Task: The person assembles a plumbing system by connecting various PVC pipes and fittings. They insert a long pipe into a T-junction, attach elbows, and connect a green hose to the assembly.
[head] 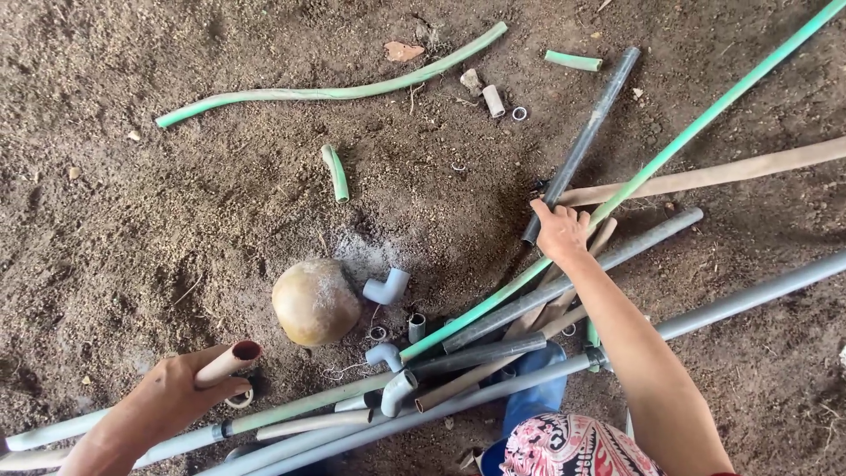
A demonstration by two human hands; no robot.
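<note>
- head view: left hand (167, 401) at 7 o'clock, fingers wrapped around a tan pipe (227, 362).
- right hand (559, 231) at 3 o'clock, fingers curled onto a dark pipe (586, 137), touching a green pipe (705, 115).
- round stone (315, 301) at centre, grey elbow (386, 287) just beside it.

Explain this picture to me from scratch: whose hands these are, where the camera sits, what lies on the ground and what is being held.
There is no machine here. A camera worn on a person's head looks down at their own two bare hands over a brown dirt floor. The left hand has its grip closed on a short tan pipe piece with a reddish open end. The right hand reaches out onto a dark grey plastic pipe; whether it has closed on it cannot be told. Around them lie long grey and green pipes, a grey elbow fitting and a round tan stone-like ball.
</note>
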